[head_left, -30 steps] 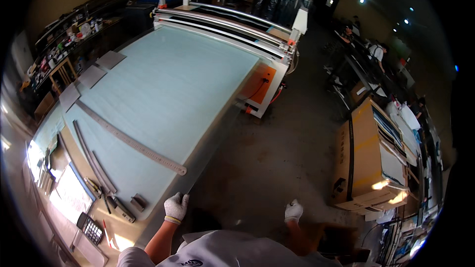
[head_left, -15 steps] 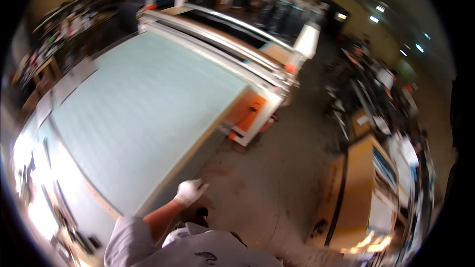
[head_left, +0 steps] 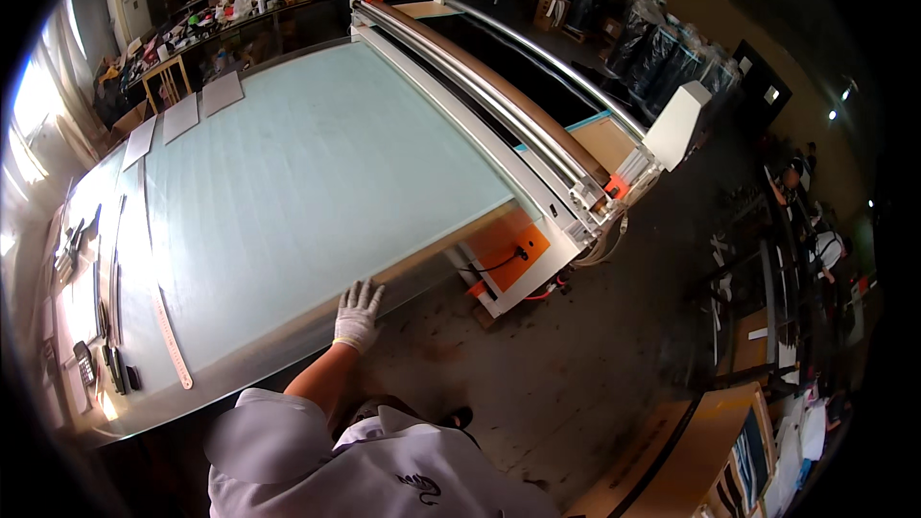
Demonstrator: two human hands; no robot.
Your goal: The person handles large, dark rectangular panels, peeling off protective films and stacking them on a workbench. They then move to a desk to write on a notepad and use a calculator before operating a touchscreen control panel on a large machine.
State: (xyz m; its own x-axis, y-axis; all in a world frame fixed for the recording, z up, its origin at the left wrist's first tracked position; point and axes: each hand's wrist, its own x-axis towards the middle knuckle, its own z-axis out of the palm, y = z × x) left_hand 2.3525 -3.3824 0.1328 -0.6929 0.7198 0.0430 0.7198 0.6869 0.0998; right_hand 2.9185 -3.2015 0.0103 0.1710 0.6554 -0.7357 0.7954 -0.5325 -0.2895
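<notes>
My left hand (head_left: 357, 318), in a white knit glove, reaches forward at the near edge of a large table (head_left: 288, 173) with a pale green top. Its fingers are stretched out and apart, overlapping the table's rim; whether they press on it I cannot tell. Nothing is in the hand. My right hand is out of view. Along the table's right end runs a machine with long rollers (head_left: 518, 101), a white end housing (head_left: 679, 125) and an orange panel (head_left: 508, 257) with a black cable.
On the table's left side lie a long ruler (head_left: 168, 331), a calculator (head_left: 84, 363) and several grey sheets (head_left: 180, 118). A cardboard box (head_left: 696, 441) stands at lower right. Wrapped rolls (head_left: 662, 48) stand at the back. Shelves with clutter line the far left.
The view has swung right to left, so the table and roller machine sit further right. My left hand has moved from beside the table to its near rim, fingers now spread.
</notes>
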